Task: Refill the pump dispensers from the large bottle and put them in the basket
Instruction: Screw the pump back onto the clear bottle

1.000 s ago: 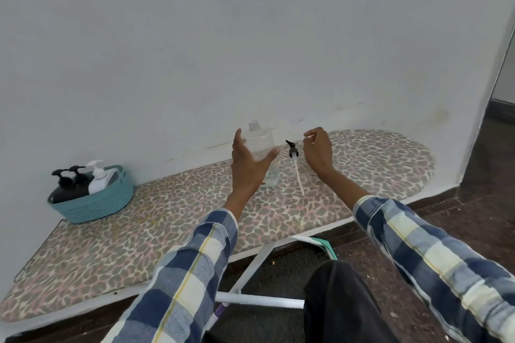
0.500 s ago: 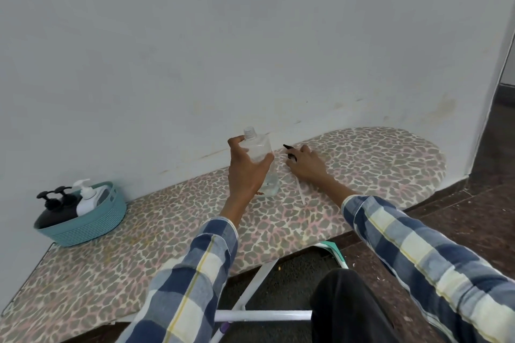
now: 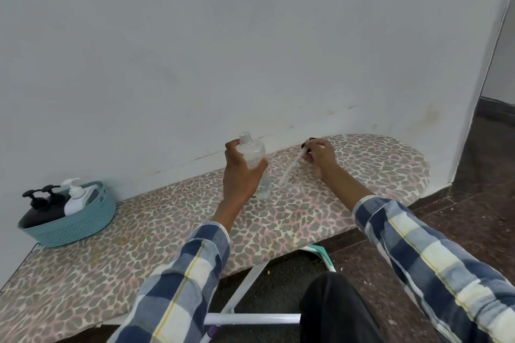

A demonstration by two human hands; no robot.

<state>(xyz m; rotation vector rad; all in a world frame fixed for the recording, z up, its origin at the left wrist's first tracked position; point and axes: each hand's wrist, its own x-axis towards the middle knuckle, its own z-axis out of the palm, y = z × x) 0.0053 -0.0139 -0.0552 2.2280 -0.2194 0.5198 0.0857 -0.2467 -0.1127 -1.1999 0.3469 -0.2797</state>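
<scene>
A bare pale wall (image 3: 250, 36) backs the leopard-print ironing board (image 3: 172, 220). The left hand (image 3: 240, 172) wraps its fingers round an uncapped clear bottle (image 3: 256, 164) standing there; just right of them, the right hand (image 3: 320, 157) pinches what looks like a black pump head (image 3: 306, 145), its tube blurred. Well left of both, a teal basket (image 3: 72, 221) holds two black dispensers (image 3: 44, 206) and a white one (image 3: 78, 198).

Pale grey-white wall (image 3: 223, 50) fills the view from 9 through 2 o'clock, faintly scuffed near its base. Ironing board (image 3: 111, 259), leopard-print cover, set against it; white metal legs (image 3: 250, 317) at 6 o'clock. Dark speckled stone floor (image 3: 473, 203) at 3–4 o'clock. Light even, diffuse.
</scene>
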